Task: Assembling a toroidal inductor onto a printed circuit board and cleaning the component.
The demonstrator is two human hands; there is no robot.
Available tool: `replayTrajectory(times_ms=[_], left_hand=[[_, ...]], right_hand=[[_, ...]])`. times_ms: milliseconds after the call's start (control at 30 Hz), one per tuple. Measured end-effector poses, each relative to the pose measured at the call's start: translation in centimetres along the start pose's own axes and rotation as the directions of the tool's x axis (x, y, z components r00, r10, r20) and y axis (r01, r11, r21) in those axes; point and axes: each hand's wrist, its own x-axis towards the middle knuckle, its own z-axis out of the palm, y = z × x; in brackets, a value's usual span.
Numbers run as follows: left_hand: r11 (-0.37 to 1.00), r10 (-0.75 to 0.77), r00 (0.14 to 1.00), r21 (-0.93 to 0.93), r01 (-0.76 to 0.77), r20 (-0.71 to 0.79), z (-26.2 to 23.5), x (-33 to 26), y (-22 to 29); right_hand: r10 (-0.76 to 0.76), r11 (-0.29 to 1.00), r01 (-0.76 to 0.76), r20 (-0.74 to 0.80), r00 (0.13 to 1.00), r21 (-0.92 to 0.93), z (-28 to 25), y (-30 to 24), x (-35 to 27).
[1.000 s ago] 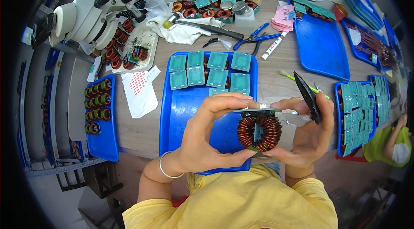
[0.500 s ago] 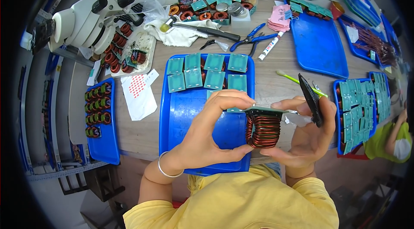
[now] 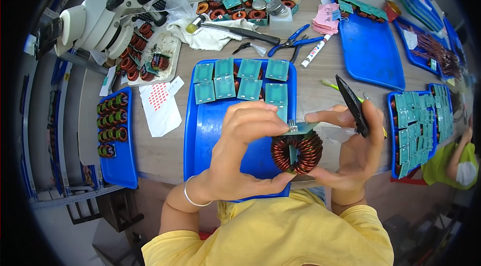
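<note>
Between my two hands is a toroidal coil [image 3: 308, 153] wound with copper-brown wire, its open ring facing me and a small green circuit board [image 3: 302, 129] on top. My left hand [image 3: 245, 150] pinches it from the left, fingertips at the board and thumb under the winding. From the right, my right hand [image 3: 350, 158] grips it in the same way. A black pointed tool [image 3: 353, 105] is also tucked in the right hand's fingers, slanting up; its exact kind is unclear. Below and behind lies a blue tray [image 3: 210, 135] with several board-topped coils [image 3: 249, 89] at its far end.
Beyond the tray lie a hammer [image 3: 240, 31], blue-handled pliers [image 3: 293, 44] and a white marker [image 3: 316, 51]. A microscope [image 3: 95, 28] stands at left. Blue trays with coils flank me at left [image 3: 117, 160] and right [image 3: 413, 130]. Another person's arm [image 3: 463, 150] shows at far right.
Both hands have turned the coil, so its ring opening now faces me instead of the side of its winding. The coil and the black tool have shifted slightly left.
</note>
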Motion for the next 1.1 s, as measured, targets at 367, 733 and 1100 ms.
replayTrajectory(times_ms=[367,733,1100], left_hand=[[0.937,0.111,0.993,0.328,-0.118,0.041,-0.4,0.1,0.3],[0.954,0.044,0.992,0.29,-0.077,0.119,-0.5,0.9,-0.1],[0.815,0.198,0.979,0.544,-0.197,0.058,2.3,-0.1,-2.4]], right_hand=[[-0.048,0.998,0.049,0.019,0.999,-0.051,-0.1,1.1,-0.8],[-0.119,0.978,0.111,-0.035,0.992,-0.178,-0.4,0.0,-0.4],[-0.065,0.985,0.058,-0.038,0.997,-0.165,-0.1,1.6,0.4]])
